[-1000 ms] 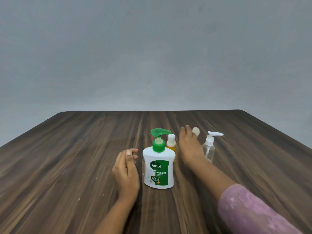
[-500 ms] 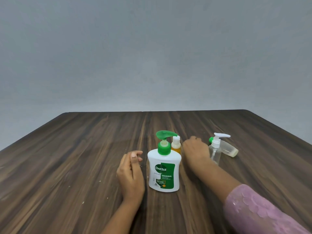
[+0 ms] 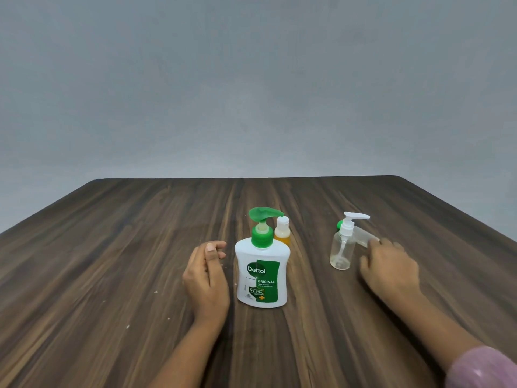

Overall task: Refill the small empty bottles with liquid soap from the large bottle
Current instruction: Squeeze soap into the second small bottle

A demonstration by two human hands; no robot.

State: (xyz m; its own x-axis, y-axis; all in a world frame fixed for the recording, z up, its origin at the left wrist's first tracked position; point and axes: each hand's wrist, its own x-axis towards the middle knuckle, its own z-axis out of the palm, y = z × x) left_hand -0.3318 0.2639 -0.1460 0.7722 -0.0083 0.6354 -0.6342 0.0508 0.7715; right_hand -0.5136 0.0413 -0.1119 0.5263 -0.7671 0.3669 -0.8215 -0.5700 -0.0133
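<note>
**Right hand has crossed to the right of the frame**

One second ago the right hand [image 3: 390, 268] was in the centre of the frame, just right of the small orange bottle [image 3: 282, 233], with something small and pale at its fingertips. Half a second ago a small bottle with green cap [image 3: 362, 237] was lying on its side behind the clear pump bottle [image 3: 342, 252]. Now the hand is on the right of the pump bottle, well apart from the orange one. Its blurred fingertips are at the base end of the lying bottle; I cannot tell if they touch it.
</note>
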